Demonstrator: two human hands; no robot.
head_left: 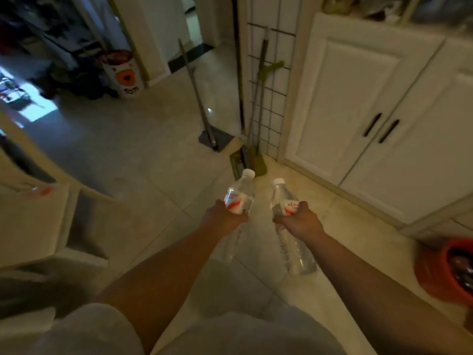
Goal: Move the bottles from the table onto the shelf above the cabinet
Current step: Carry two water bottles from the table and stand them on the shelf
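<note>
Now 2 bottles are held over the floor [143, 155] | left hand [222, 217] curls around the middle of left bottle [239, 198] | right hand [300, 221] curls around right bottle [282, 201] | both white caps point up and away toward the white cabinet [371, 103], bottoms toward the person.

Clear bottles [239, 198] with red-white labels, white cabinet [358, 98]
</note>
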